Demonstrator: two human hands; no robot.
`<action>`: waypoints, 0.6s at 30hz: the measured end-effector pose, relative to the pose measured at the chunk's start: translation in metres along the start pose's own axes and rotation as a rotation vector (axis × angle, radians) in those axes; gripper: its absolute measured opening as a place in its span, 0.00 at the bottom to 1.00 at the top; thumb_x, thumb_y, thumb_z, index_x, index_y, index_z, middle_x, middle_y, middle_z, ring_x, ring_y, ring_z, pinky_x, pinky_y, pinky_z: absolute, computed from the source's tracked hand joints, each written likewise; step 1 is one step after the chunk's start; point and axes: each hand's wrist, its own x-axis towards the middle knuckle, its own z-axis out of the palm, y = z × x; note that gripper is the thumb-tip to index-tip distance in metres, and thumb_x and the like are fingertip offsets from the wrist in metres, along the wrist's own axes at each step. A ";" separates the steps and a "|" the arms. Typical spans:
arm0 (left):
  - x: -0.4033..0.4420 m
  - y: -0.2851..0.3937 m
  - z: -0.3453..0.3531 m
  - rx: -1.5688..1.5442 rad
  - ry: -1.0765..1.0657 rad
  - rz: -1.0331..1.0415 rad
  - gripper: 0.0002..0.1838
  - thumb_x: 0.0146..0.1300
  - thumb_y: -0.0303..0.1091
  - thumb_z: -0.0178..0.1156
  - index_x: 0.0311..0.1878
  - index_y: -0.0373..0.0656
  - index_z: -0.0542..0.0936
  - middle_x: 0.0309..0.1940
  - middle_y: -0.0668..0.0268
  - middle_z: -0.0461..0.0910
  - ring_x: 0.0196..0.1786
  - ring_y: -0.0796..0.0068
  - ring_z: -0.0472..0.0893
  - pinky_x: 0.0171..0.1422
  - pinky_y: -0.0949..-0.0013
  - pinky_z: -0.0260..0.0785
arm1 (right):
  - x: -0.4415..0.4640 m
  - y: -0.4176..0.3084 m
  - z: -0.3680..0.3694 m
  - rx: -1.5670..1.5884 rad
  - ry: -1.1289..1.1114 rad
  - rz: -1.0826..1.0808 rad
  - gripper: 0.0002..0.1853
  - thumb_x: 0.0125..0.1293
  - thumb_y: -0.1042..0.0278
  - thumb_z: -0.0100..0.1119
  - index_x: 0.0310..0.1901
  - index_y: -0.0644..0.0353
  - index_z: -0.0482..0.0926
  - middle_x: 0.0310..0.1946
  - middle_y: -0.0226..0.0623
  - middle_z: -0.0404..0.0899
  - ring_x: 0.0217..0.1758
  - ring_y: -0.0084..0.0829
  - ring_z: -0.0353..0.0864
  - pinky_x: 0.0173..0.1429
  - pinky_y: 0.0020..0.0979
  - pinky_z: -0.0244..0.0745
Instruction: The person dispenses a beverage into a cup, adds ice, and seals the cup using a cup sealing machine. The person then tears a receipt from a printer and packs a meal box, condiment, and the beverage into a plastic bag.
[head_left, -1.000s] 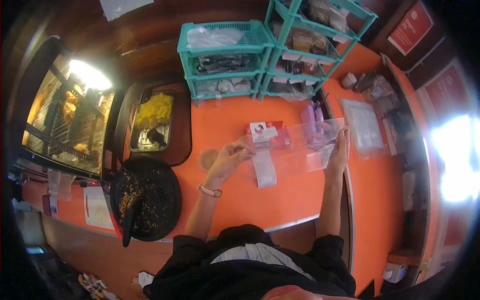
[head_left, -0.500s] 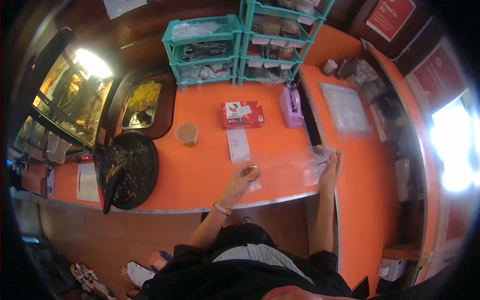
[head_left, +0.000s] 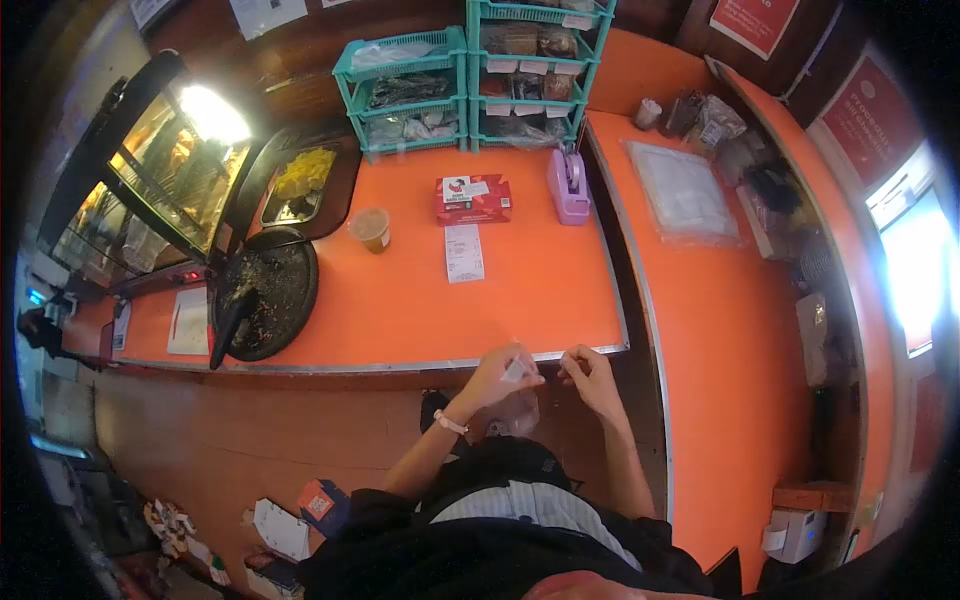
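Observation:
My left hand (head_left: pixel 500 378) is closed on a clear plastic bag (head_left: pixel 516 412), which hangs below the fingers past the counter's front edge. A small whitish patch of the plastic shows between thumb and fingers. Close by on the right, my right hand (head_left: pixel 592 382) has its fingertips pinched together; whatever is between them is too small to make out. Beyond the hands on the orange counter (head_left: pixel 400 320) lie a printed receipt (head_left: pixel 464 253) and a red box (head_left: pixel 473 200), the receipt's top edge against the box.
A lidded cup (head_left: pixel 370 230) stands left of the receipt. Further left are a black stone mortar (head_left: pixel 280 300), a tray of yellow food (head_left: pixel 303 175) and a lit display cabinet (head_left: pixel 185 180). A purple tape dispenser (head_left: pixel 569 188) and teal racks (head_left: pixel 400 85) stand at the back.
Both hands have drawn back toward my body and closer together. The bag, stretched between them over the counter before, now hangs bunched under my left hand. The view has shifted slightly.

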 end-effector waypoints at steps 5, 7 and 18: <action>-0.007 -0.011 -0.002 -0.001 0.007 0.082 0.11 0.46 0.28 0.69 0.23 0.41 0.73 0.24 0.68 0.74 0.28 0.77 0.74 0.35 0.73 0.66 | -0.001 -0.001 0.025 0.068 -0.276 0.026 0.09 0.63 0.66 0.55 0.33 0.65 0.76 0.30 0.31 0.77 0.32 0.20 0.75 0.34 0.22 0.71; -0.010 -0.011 -0.004 0.058 0.044 0.093 0.11 0.45 0.27 0.68 0.24 0.40 0.73 0.23 0.68 0.75 0.28 0.78 0.75 0.33 0.74 0.66 | 0.003 -0.004 0.030 0.081 -0.247 0.041 0.10 0.62 0.65 0.57 0.32 0.64 0.76 0.29 0.30 0.77 0.32 0.19 0.75 0.33 0.21 0.71; 0.011 -0.004 -0.078 0.287 0.134 -0.203 0.08 0.48 0.25 0.62 0.31 0.38 0.73 0.23 0.65 0.74 0.29 0.79 0.77 0.33 0.74 0.70 | 0.049 -0.030 0.073 -0.022 -0.045 -0.043 0.07 0.60 0.71 0.57 0.31 0.65 0.72 0.25 0.33 0.76 0.32 0.23 0.78 0.36 0.26 0.76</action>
